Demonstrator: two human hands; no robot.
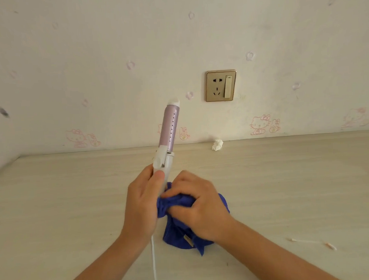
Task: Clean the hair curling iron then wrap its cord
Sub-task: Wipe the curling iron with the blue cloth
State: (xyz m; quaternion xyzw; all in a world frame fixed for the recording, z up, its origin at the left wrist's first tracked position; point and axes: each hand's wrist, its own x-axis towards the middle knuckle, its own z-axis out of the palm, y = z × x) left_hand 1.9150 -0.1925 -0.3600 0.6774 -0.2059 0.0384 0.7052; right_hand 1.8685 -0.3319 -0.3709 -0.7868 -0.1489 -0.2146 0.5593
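Here, left hand (141, 203) fingers grip the curling iron (167, 138); right hand (200, 207) fingers clutch the blue cloth (176, 222).

Illumination: bright, even and diffuse, with a warm cast. Shadows: faint and soft-edged, visible on the table (55, 209) beneath the blue cloth (179, 235). Glare: none; the hair curling iron (170, 127) barrel carries only a mild sheen. Distortion: wide-angle; the table's rear edge runs tilted and slightly curved. Focus: the socket plate (221, 85) is fairly crisp; the dark smudge (3, 111) at the left margin is blurred.
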